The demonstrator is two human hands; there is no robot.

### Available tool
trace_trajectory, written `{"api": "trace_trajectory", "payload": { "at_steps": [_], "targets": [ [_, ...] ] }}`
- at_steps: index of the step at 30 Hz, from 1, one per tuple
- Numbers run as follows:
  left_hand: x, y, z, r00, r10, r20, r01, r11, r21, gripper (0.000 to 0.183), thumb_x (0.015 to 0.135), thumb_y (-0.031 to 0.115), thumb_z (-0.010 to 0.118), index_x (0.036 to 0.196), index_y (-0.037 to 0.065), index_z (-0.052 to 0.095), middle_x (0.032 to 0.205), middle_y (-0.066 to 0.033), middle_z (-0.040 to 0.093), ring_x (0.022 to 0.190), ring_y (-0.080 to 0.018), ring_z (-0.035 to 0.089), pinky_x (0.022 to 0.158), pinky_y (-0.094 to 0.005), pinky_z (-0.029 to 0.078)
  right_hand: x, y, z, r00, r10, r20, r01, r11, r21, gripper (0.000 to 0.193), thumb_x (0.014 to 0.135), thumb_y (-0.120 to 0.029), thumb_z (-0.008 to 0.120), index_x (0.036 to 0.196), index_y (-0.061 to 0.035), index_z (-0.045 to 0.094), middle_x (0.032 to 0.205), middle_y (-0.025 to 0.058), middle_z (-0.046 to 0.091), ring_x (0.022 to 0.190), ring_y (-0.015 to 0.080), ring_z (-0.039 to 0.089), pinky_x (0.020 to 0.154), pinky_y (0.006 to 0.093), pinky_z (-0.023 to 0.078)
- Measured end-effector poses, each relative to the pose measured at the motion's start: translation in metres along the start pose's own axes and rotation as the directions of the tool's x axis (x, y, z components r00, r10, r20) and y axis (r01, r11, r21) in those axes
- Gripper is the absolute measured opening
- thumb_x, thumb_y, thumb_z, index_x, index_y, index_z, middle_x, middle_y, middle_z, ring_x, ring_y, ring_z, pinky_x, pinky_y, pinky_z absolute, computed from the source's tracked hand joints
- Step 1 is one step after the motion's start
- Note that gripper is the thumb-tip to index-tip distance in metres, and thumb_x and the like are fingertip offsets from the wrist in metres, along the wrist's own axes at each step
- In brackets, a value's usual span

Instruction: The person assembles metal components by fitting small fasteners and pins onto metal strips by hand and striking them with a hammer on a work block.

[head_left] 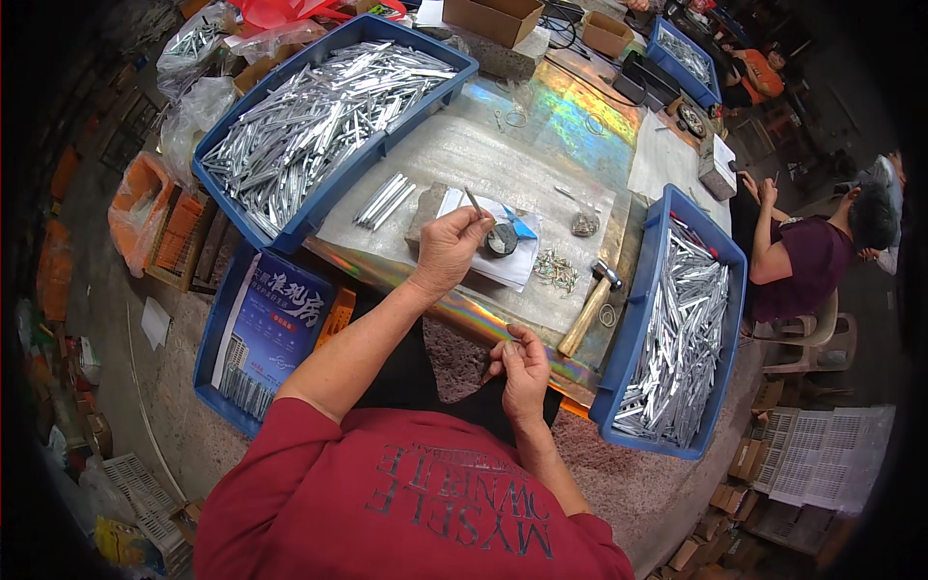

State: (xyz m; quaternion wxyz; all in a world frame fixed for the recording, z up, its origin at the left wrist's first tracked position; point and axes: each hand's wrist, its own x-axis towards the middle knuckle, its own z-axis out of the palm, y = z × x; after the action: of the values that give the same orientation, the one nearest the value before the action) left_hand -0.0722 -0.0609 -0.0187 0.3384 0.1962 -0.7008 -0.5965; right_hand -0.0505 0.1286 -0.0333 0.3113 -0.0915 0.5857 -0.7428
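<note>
My left hand [449, 253] is raised over the near side of the bench, its fingers pinched on a thin dark rod [472, 201] that points up. Just beside it, a round dark disc [500, 241] and a blue piece [522, 225] rest on white paper [517, 274] laid over a block. My right hand [524, 372] hovers lower, in front of the bench edge, with thumb and fingers drawn together; whatever they may hold is too small to make out. Small brassy parts [556, 271] lie in a heap right of the paper, near a hammer [592, 307] with a wooden handle.
Blue bins of silvery metal strips flank me, one at left [213, 179] and one at right [604, 411]. Several strips [385, 201] lie in a row on the bench. A grey lump [585, 224] sits behind the brassy heap. Another person [807, 246] sits at far right.
</note>
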Motion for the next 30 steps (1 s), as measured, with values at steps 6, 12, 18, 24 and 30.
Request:
{"api": "trace_trajectory", "payload": {
  "at_steps": [6,12,18,24,30],
  "targets": [
    [0.002,0.006,0.0,1.0,0.002,0.015,-0.002,1.0,0.021,0.011,0.077,0.01,0.057,0.078,-0.001,0.058,0.063,-0.0072,0.058,0.057,-0.0065,0.051,0.052,-0.0218,0.041,0.0,0.001,0.0,1.0,0.006,0.002,-0.006,1.0,0.014,0.022,0.083,-0.008,0.044,0.103,0.0014,0.044,0.072,0.0039,0.05,0.055,0.0056,0.045,0.05,0.0161,0.037],
    [0.015,0.005,-0.007,0.865,0.406,0.294,-0.479,0.842,0.249,0.01,0.071,0.006,0.06,0.079,0.001,0.056,0.068,-0.01,0.057,0.06,-0.0204,0.056,0.054,-0.0268,0.043,0.024,-0.031,0.002,0.988,-0.156,0.006,0.154,0.96,-0.233,0.018,0.083,-0.008,0.045,0.098,0.001,0.049,0.071,0.0039,0.052,0.057,0.0043,0.045,0.051,0.0156,0.037],
    [0.015,0.003,-0.003,0.855,0.434,0.283,-0.494,0.848,0.192,0.01,0.069,0.006,0.06,0.076,0.002,0.055,0.067,-0.0098,0.056,0.061,-0.0233,0.056,0.056,-0.0292,0.043,0.084,-0.087,0.029,0.847,-0.497,0.188,0.499,0.621,-0.605,0.016,0.078,-0.007,0.051,0.092,0.0011,0.052,0.067,0.0084,0.052,0.056,0.0158,0.05,0.053,0.027,0.041],
    [0.014,0.005,-0.006,0.913,0.259,0.316,-0.34,0.91,0.237,0.009,0.07,0.007,0.059,0.078,0.003,0.055,0.068,-0.0105,0.054,0.062,-0.0263,0.053,0.054,-0.0312,0.042,0.12,-0.092,0.05,0.591,-0.605,0.534,0.775,0.244,-0.582,0.008,0.074,-0.008,0.054,0.076,-0.001,0.051,0.064,0.0127,0.051,0.057,0.0292,0.052,0.05,0.0337,0.042],
    [0.013,-0.004,-0.002,0.925,0.324,0.199,-0.355,0.923,0.147,0.007,0.071,0.006,0.057,0.075,0.001,0.056,0.066,-0.0101,0.056,0.059,-0.02,0.056,0.053,-0.0265,0.042,0.107,-0.06,0.043,0.348,-0.796,0.496,0.792,-0.033,-0.61,0.015,0.069,-0.001,0.057,0.084,-0.0007,0.054,0.069,0.0116,0.055,0.059,0.0258,0.054,0.05,0.0316,0.043]
  ]
}}
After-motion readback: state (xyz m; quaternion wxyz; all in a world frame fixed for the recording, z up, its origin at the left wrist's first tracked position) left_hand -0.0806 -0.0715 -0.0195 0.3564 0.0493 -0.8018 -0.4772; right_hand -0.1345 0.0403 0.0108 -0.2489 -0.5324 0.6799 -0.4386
